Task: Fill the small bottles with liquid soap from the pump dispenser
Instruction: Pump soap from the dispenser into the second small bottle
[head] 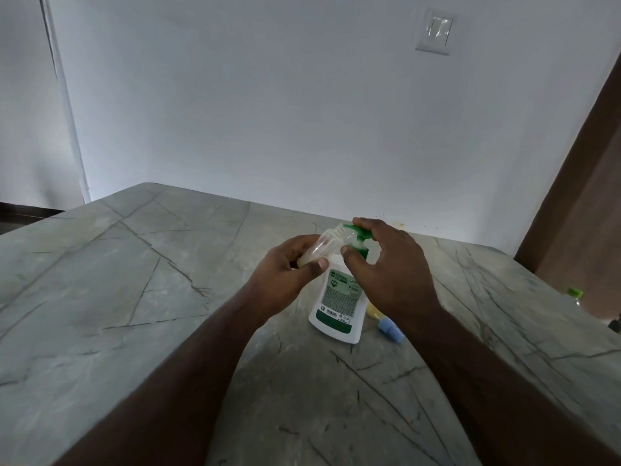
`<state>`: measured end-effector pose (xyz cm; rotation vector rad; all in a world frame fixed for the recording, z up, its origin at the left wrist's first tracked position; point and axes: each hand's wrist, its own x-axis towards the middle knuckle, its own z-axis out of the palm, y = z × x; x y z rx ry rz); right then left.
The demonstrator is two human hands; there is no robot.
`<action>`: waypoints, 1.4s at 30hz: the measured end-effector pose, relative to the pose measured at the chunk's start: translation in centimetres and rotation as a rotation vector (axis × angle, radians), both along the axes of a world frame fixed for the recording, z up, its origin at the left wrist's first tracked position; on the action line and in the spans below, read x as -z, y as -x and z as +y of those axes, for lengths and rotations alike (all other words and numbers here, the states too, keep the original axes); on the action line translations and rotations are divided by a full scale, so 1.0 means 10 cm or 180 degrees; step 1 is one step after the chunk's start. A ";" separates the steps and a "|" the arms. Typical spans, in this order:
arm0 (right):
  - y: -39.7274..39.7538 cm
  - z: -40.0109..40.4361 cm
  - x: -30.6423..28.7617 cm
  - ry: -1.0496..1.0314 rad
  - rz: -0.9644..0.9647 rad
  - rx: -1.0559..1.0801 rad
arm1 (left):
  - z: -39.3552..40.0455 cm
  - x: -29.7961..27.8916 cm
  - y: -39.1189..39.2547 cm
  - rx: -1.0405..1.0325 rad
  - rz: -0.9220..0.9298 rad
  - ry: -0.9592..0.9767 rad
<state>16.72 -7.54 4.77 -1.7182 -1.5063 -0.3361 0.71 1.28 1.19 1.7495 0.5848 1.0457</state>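
A white soap dispenser [340, 302] with a green label and green pump head [359, 234] stands on the marble table [141, 297]. My left hand [285, 274] grips a small clear bottle [324, 247], tilted, with its mouth up against the pump's spout; some pale liquid sits at its lower end. My right hand [389, 264] rests on the pump head, fingers over its top and thumb against the green collar. A second small bottle with a blue cap [389, 327] and pale yellow contents lies on the table behind the dispenser, partly hidden by my right wrist.
A bottle with a light-green cap [575, 294] stands at the table's right edge. A white wall with a light switch [437, 31] runs behind the table. A brown door frame [584, 183] rises at the right. The table's left edge drops to the floor.
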 end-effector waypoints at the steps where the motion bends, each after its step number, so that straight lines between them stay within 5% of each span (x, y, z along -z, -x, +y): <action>1: 0.00 0.00 0.00 -0.0025 0.0004 0.0000 | 0.01 0.01 0.00 -0.0011 -0.0001 -0.0008; 42: 0.05 -0.03 0.04 -0.0080 0.0305 -0.0169 | 0.00 0.00 0.01 0.0016 -0.0040 0.0026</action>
